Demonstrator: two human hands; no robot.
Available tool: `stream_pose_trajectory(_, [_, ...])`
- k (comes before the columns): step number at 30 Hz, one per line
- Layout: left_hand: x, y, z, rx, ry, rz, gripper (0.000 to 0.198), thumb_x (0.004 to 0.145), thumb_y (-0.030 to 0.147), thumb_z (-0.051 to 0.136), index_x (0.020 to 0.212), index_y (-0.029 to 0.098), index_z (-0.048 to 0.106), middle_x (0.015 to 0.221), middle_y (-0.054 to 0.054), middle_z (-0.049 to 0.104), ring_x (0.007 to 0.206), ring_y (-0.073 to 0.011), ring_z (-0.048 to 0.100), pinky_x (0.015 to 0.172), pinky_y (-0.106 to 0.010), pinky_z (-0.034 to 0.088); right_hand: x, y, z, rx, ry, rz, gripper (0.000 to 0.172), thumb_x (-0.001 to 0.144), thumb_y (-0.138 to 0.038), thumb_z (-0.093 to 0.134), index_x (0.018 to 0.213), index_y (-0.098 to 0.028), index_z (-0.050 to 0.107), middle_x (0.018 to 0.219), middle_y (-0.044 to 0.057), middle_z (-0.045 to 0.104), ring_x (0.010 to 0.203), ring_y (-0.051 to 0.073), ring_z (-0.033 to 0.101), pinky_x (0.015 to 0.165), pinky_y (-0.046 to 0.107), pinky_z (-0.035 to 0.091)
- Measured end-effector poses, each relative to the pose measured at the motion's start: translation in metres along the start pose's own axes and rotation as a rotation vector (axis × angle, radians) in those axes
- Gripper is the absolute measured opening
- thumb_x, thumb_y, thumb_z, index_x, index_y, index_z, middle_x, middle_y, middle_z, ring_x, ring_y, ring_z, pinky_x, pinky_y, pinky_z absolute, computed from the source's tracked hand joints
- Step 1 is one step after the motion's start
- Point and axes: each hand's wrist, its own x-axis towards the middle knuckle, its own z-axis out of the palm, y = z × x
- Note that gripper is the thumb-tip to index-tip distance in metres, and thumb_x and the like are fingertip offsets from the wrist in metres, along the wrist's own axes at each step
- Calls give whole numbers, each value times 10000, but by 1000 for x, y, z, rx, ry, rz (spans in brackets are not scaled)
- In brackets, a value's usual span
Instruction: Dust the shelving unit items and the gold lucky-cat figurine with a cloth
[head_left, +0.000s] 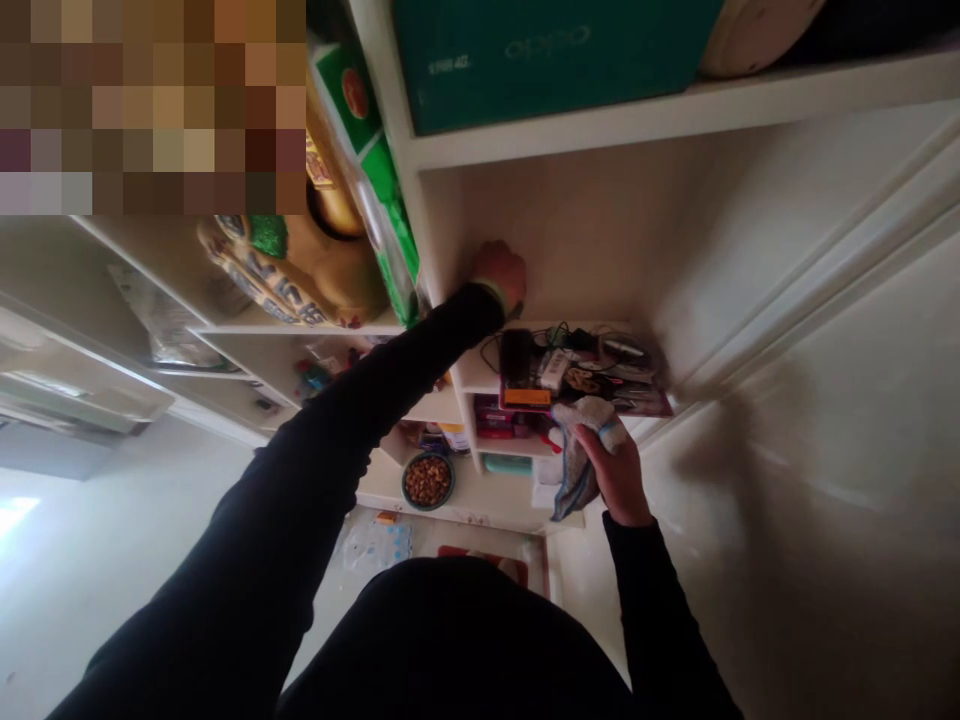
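**Right hand (616, 475) clenches a cloth (576, 468) beside the shelves (469, 372)**

The right hand is closed firmly around the cloth, a crumpled blue-grey rag with a pale, fluffy end showing above the fingers. It sits just off the outer edge of the shelf that carries a black device (516, 358), tangled cables (570, 335) and a glossy magazine (645, 400), whose corner juts past the shelf edge close to the cloth.

A black sleeve (360, 420) carries the left arm across the view. The left hand (499, 275) is curled into a fist against the pale back panel (570, 230) of the compartment above that shelf, with a light band (491, 295) at its wrist. Whether the fist holds anything cannot be told.

Just beside the left hand, past the white upright (420, 200), stand a green-and-white packet (382, 240) and a gold bag (292, 275). A teal box (540, 60) marked "oppo" sits on the shelf above the hand. On a lower shelf, below the left forearm, is a green-rimmed bowl (427, 480) of brown nuggets. Far to the left, a white air conditioner (82, 385) is mounted on the wall.
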Motion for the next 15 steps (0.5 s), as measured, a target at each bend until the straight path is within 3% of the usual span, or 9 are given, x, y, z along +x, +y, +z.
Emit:
stream_pose_trajectory(3, [-9,4,-19,-25,37,-16,418,1075,445,613,1259,114,789,1459,-221,665,1412,-413,497,1259,-580,364,6,3,5,17,0,-13,614,757,-705,845,1141,-229,782,1193,86,851,1180,319,760,1116,473,569])
stream_pose_trajectory(8, [-25,9,-47,58,128,8,362,1059,221,538,1299,99,779,1489,-254,631,1382,-447,559,1105,-606,513,25,0,14,79,30,55,746,656,-788,890,1114,-205,803,1175,105,859,1196,356,757,1131,518,570])
stream_pose_trajectory(12, [-34,10,-57,53,142,31,373,1091,241,487,1275,182,806,1445,-222,674,1370,-427,563,1083,-614,547,36,-12,17,86,35,75,706,644,-773,894,1050,-201,816,1120,109,864,1175,364,763,1061,496,598])
stream_pose_trajectory(15, [-38,12,-59,49,96,15,364,1103,264,527,1304,127,798,1450,-232,669,1393,-428,545,1104,-602,540,42,-22,14,64,11,99,636,655,-733,887,995,-200,822,1063,101,864,1140,362,767,1008,478,607])
